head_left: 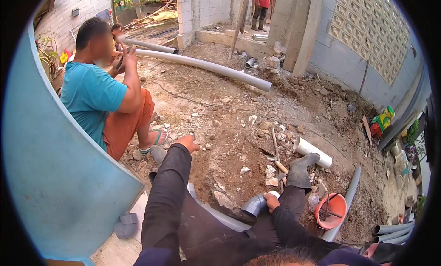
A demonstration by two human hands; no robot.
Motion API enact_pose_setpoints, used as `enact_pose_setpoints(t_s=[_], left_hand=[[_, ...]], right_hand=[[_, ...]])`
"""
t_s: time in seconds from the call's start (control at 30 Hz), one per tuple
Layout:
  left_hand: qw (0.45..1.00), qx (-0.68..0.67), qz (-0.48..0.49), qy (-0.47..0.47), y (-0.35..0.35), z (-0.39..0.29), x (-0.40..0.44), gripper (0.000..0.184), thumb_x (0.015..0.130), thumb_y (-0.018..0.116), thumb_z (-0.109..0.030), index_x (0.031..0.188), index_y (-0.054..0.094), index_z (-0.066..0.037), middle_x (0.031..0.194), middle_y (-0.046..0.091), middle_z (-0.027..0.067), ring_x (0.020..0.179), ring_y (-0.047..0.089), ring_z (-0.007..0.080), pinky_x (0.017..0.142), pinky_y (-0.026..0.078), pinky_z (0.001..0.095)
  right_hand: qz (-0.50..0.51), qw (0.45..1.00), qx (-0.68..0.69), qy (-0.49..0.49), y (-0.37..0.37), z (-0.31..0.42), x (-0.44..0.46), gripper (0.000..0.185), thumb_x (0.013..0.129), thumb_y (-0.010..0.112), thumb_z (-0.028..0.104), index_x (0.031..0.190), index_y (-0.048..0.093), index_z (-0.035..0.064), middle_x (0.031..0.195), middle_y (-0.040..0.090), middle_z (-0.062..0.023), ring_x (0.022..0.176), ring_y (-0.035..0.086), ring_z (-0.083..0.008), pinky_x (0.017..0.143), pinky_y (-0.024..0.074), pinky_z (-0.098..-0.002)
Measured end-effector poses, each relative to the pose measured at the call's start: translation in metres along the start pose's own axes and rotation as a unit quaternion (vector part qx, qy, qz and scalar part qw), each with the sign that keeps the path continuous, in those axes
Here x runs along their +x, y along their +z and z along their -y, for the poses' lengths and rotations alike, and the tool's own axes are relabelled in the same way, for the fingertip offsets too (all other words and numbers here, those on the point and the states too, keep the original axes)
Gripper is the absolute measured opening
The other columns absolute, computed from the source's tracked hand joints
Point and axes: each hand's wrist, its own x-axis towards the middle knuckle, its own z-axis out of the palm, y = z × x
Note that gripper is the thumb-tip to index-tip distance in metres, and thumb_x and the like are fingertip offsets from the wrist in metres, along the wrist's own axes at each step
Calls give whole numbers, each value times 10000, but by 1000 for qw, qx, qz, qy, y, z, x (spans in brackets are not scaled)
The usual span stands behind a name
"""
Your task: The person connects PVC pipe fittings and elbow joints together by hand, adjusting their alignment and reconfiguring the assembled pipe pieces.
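Taking the smooth grey PVC elbow [254, 205] as the clock's centre, the right hand [272, 201] has its grip closed on the fitting's rounded side, between the legs. A curved grey pipe [225, 219] runs off toward 9 o'clock. The left hand [187, 143] is at 10, fingers curled; whether its grip pinches something small, I can't fairly tell. At 3 sits a round orange plastic bucket [331, 212]; at 9, a loose grey fitting [126, 226] on the pale slab, near its edge with the curved blue wall [64, 165]. A wooden handle [281, 167] and a thick white pipe [313, 152] lie toward 1. Crumbly, stony soil [220, 160] leaves open room between the left hand and the handle. Farther, at 10, a person in teal [94, 89] sits; at 11, a long grey pipe [211, 67] crosses the rubble.
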Motion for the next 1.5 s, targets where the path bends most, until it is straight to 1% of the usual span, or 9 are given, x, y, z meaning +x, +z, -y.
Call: enact_pose_setpoints(t_s=[0.27,0.4,0.63,0.73,0.77,0.97,1.07,1.3,1.5], left_hand=[[998,-49,43,17,-11,9,-10,720,765,797,-474,1233,646,51,1225,654,260,1160,627,378,1003,471,441],[999,-3,42,-8,-3,13,3,693,769,791,-486,1183,673,57,1223,653,262,1156,627,382,982,484,446],[997,66,36,-32,-10,7,-1,656,804,760,-480,1198,666,36,1259,637,255,1182,610,391,986,488,456],[998,44,28,-26,-14,8,-1,655,810,755,-466,1236,647,19,1277,625,254,1203,596,388,1007,473,462],[999,37,26,-23,-15,9,-1,654,808,758,-464,1236,648,17,1277,624,255,1205,594,387,1010,470,462],[999,7,21,-40,-16,15,5,647,816,748,-466,1211,653,37,1261,632,254,1194,599,388,997,474,480],[998,23,29,-42,-22,11,-1,649,807,753,-466,1194,662,47,1250,639,255,1188,603,390,988,480,476],[1000,-11,14,-1,-9,41,9,728,780,765,-501,1248,633,42,1253,633,270,1186,610,382,997,473,442],[997,-42,42,-42,-16,47,2,760,790,768,-499,1292,609,48,1274,636,250,1232,588,366,1030,447,415]], right_hand=[[46,998,37,26,14,26,-6,351,1014,520,270,1080,637,-54,1052,654,-184,983,588,-276,877,419,-389],[72,782,-426,-450,63,16,58,284,988,448,171,1055,683,24,1103,680,-205,1045,645,-365,914,507,-456],[161,818,-456,-311,201,65,116,305,981,451,264,966,710,104,1003,699,-212,974,668,-365,834,511,-496],[162,744,-478,-438,231,50,141,284,959,474,217,967,728,91,941,692,-204,919,673,-382,798,531,-480],[194,820,-445,-303,214,119,77,270,930,487,200,963,729,85,951,699,-202,927,678,-372,791,536,-470],[194,752,-460,-430,210,55,101,292,976,466,218,1034,712,72,1007,703,-202,954,677,-372,832,535,-466],[221,808,-451,-308,199,63,81,305,993,452,227,1041,707,65,1017,697,-207,966,671,-377,852,530,-474],[207,808,-379,-401,159,41,59,316,1003,445,224,1056,681,21,1037,674,-234,1010,642,-385,884,501,-443],[172,983,59,-5,77,61,-16,322,1014,545,250,1118,665,-31,1101,685,-98,1002,594,-190,906,447,-347]])
